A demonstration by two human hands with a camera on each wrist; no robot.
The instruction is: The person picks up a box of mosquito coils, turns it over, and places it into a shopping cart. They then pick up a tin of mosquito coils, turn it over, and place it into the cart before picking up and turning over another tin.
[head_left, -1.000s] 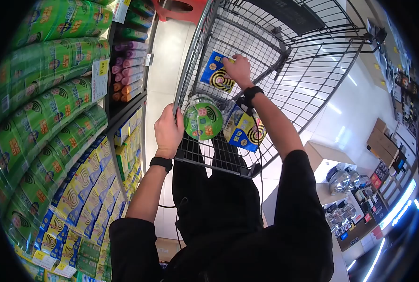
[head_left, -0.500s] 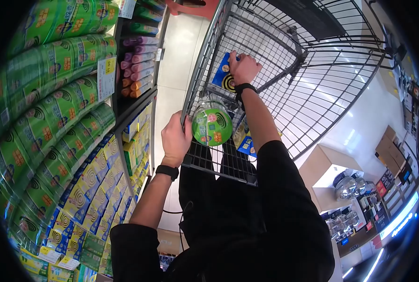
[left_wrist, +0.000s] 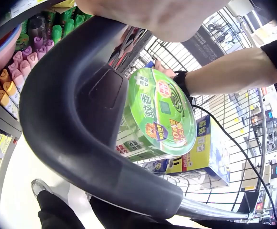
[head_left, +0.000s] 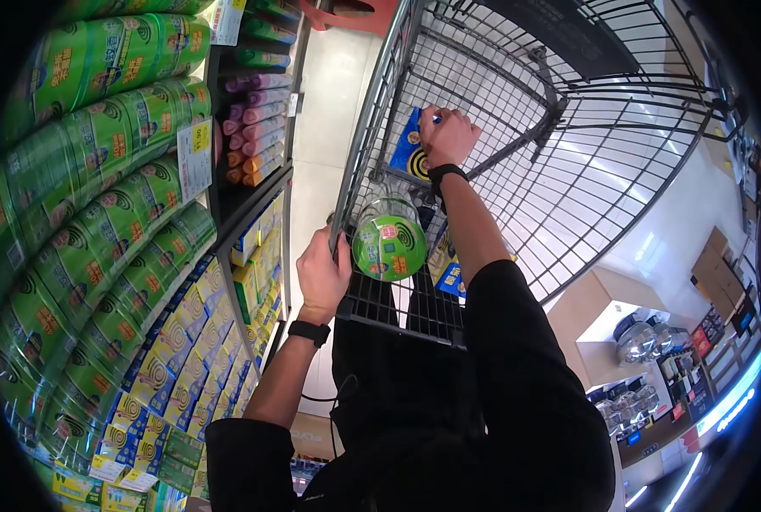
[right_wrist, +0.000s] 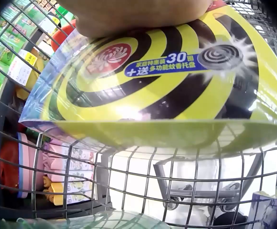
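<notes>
In the head view my right hand (head_left: 450, 138) grips a blue and yellow mosquito coil box (head_left: 417, 162) inside a wire shopping cart, its fingers curled over the box's upper right side. The right wrist view shows the box's yellow face with black spirals (right_wrist: 176, 81) close up, above the cart's wires. My left hand (head_left: 323, 275) holds the cart's black handle (left_wrist: 48, 119) at its corner. Beside that hand stands a clear tub with a green round lid (head_left: 389, 247). A second coil box (left_wrist: 203, 148) lies next to the tub, partly hidden by my right forearm in the head view.
Shelves on the left hold stacked green packs (head_left: 99, 154), pink and orange bottles (head_left: 256, 136), and rows of coil boxes (head_left: 175, 358). A red plastic stool (head_left: 346, 15) stands beyond the cart. A display counter (head_left: 598, 311) with glass jars is at right.
My right hand has shifted across the coil box and covers more of it. The right forearm now hides much of the second box. My left hand keeps its hold on the handle.
</notes>
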